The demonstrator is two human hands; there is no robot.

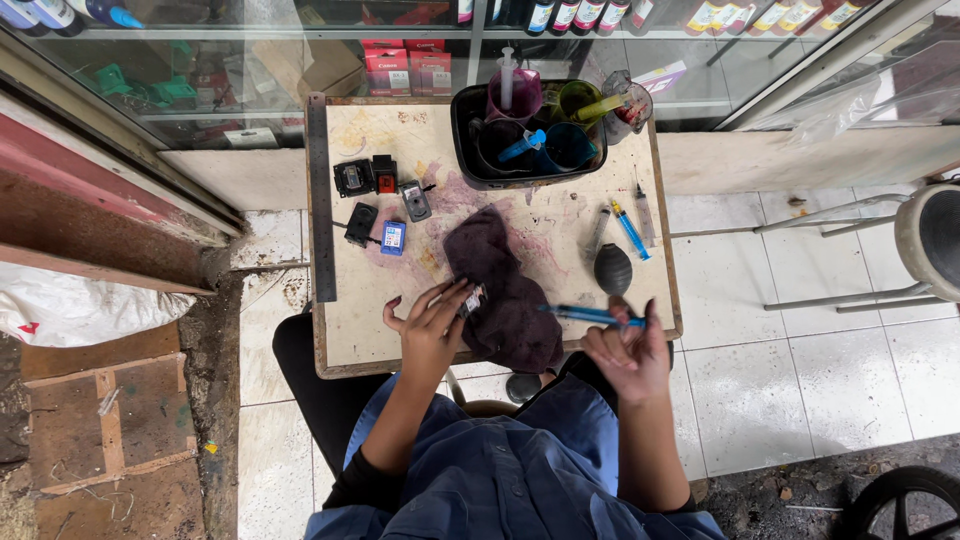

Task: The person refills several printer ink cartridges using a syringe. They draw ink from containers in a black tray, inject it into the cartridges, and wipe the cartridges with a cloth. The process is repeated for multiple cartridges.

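Observation:
My left hand (432, 322) grips a small ink cartridge (472, 299) and presses it against a dark purple stained cloth (505, 290) on the small stained table (545, 235). My right hand (628, 352) holds a blue syringe (590, 316) over the table's near right edge, its needle end pointing left toward the cloth. Several more cartridges lie at the table's left: black ones (354, 177) (361, 222), one with a red part (385, 176), a grey one (416, 201) and a blue one (393, 237).
A black tub (466, 150) at the table's far side holds ink-stained cups and syringes. More syringes (630, 229) and a dark bulb (613, 268) lie at right. A metal ruler (319, 190) lines the left edge. Glass display cases stand beyond; a stool (930, 240) at right.

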